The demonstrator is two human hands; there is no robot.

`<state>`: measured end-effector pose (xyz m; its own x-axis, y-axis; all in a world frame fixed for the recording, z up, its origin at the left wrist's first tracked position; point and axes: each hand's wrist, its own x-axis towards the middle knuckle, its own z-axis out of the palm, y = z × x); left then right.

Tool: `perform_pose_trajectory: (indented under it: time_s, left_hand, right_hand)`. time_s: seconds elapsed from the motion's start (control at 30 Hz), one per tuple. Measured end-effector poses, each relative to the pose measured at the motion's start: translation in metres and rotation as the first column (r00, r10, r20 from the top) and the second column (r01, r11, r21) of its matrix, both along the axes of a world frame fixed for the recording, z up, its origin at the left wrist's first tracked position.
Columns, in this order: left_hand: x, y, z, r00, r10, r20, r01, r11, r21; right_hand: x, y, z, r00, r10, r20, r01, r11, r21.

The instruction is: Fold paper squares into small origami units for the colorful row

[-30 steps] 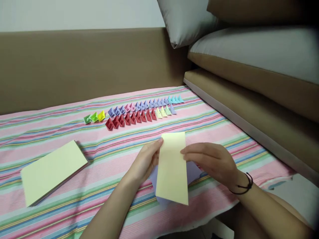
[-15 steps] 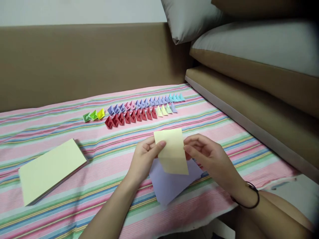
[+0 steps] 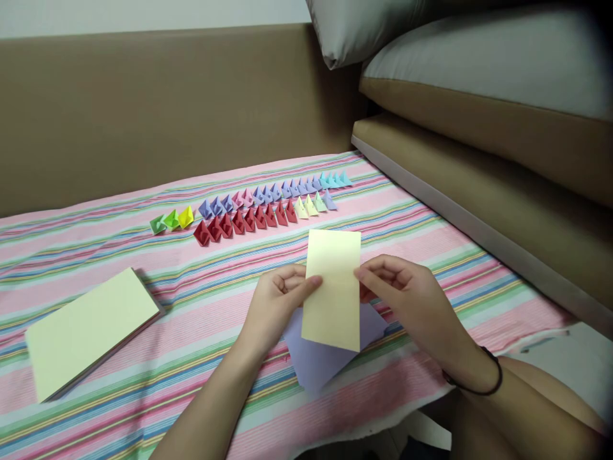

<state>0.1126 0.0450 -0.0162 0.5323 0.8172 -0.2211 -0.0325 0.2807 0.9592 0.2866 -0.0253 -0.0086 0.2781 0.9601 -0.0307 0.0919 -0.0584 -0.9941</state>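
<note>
A pale yellow sheet of paper (image 3: 334,294), longer than it is wide, is held up between my two hands. My left hand (image 3: 282,295) pinches its left edge, thumb lying on the front. On the opposite edge, my right hand (image 3: 400,284) grips it between thumb and fingers, the other fingers curled behind. Beneath the yellow sheet lies lavender paper (image 3: 318,367) on the striped cloth, partly covered by it. A thick stack of pale yellow paper (image 3: 96,332) rests on the cloth to the left of my hands.
Small folded paper boats stand in two rows beyond my hands, among them dark red boats (image 3: 249,220) and lavender boats (image 3: 265,193). Green and yellow boats (image 3: 171,220) stand at the left end. Stacked cushions (image 3: 479,140) border the striped cloth (image 3: 211,338) on the right.
The yellow sheet has been straightened upright and now shows its full length, where its lower part was bent before. My right hand has closed onto its right edge.
</note>
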Motion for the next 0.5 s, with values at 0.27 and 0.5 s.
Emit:
perform_pose_trajectory:
  time_s: [0.27, 0.5]
  left_hand:
    - [0.001, -0.003, 0.003, 0.961, -0.160, -0.227, 0.184, 0.979, 0.088]
    - [0.001, -0.007, 0.001, 0.877, -0.202, -0.435, 0.356, 0.882, 0.308]
  right_hand:
    - [0.018, 0.008, 0.002, 0.872, -0.026, 0.488, -0.098, 0.969, 0.227]
    - [0.016, 0.011, 0.005, 0.703, 0.209, 0.680, -0.338, 0.939, 0.062]
